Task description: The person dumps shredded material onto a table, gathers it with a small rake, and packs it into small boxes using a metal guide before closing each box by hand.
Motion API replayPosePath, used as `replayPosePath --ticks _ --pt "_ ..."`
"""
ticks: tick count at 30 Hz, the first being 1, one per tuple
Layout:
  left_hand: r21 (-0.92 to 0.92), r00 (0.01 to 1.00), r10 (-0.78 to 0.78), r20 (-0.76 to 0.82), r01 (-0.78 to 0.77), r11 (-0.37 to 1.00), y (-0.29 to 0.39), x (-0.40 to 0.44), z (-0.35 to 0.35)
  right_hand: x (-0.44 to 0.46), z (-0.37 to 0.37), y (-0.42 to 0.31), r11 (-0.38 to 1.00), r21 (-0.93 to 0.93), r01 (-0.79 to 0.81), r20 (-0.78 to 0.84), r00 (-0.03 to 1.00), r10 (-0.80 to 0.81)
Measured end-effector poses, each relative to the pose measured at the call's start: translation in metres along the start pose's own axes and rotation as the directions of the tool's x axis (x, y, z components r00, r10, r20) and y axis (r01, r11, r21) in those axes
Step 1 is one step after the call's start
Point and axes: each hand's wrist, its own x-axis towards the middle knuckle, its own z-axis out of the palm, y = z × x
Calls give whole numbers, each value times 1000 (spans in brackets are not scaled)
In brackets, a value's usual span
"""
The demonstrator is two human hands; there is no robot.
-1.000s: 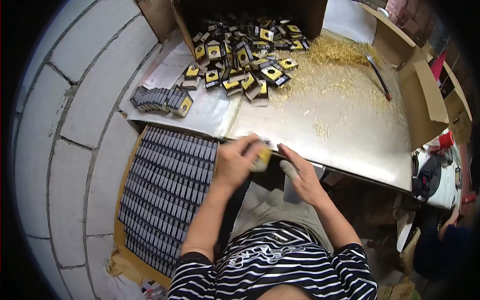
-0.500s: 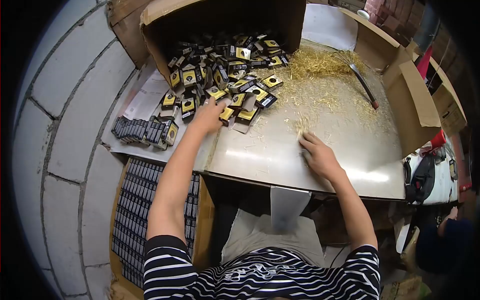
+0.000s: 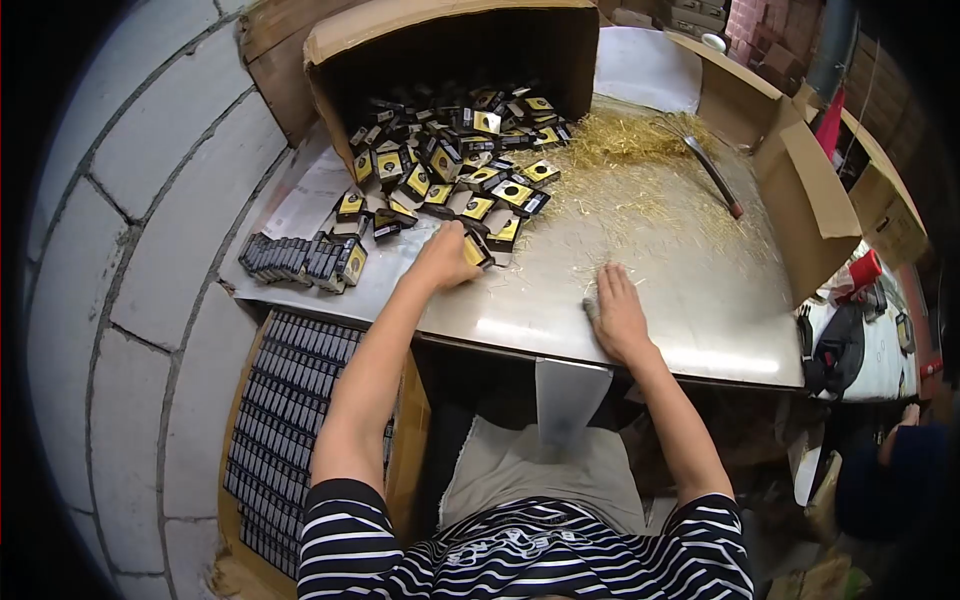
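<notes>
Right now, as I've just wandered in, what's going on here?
A person in a striped shirt is working by hand. The left hand grasps a small black-and-yellow box at the near edge of a loose pile of similar ones. The right hand rests flat on the metal tabletop, near scattered golden slivers. Below the table, a carton holds neatly packed rows.

Left hand (image 3: 445, 258) pulled closer, 1 box (image 3: 475, 251) (yellow and black) now gripped, right hand (image 3: 620, 312) flatter
</notes>
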Motion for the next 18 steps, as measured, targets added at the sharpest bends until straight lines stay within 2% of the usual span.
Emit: replayPosePath --ticks 1,2,3,4,5,6,8,9,10,12,13,14,16,17,18 --pt "-81 998 -21 -56 16 997 12 -12 -7 -2 5 -2 998 -6 65 -89 994 -65" --pt "-365 998 -40 -58 16 931 16 -23 -5 -2 -2 -4 990 122 66 -87 995 -55" --pt "-619 997 -59 -54 13 786 19 -35 0 0 -12 -4 966 249 66 -85 995 -46" --pt "-818 996 -82 -38 16 575 22 -50 10 -3 -13 -3 925 375 65 -77 996 -38" --pt "-881 990 -112 -90 -26 473 26 -64 24 -9 -4 3 857 514 44 -159 986 45" --pt "-939 988 -91 -121 -84 334 30 -80 32 -11 0 11 847 530 43 -211 974 82" --pt "-988 987 -106 -121 -109 110 40 -110 52 -16 1 24 829 559 31 -278 948 153" --pt "-996 988 -128 -85 -82 23 44 -128 60 -18 -2 28 828 557 -65 -204 955 213" --pt "-996 984 -160 -75 -82 -39 51 -153 64 -21 2 24 877 477 -60 -240 951 196" --pt "-996 987 -157 31 17 -92 47 -192 95 -16 4 10 957 285 -51 -338 929 150" --pt "-982 984 -135 116 94 -163 52 -210 99 -12 10 6 973 233 -6 -258 964 68" --pt "-958 974 -107 199 171 -231 57 -227 102 -9 19 9 975 157 155 -205 971 -121" --pt "-942 941 -176 291 250 -223 44 -253 135 -3 21 4 956 14 295 -157 944 -289" --pt "-942 933 -178 314 282 -183 40 -263 149 -6 -1 3 959 243 148 -59 989 -138" --pt "-937 916 -197 349 337 -95 30 -272 173 -9 -23 6 897 442 -25 73 997 -7"
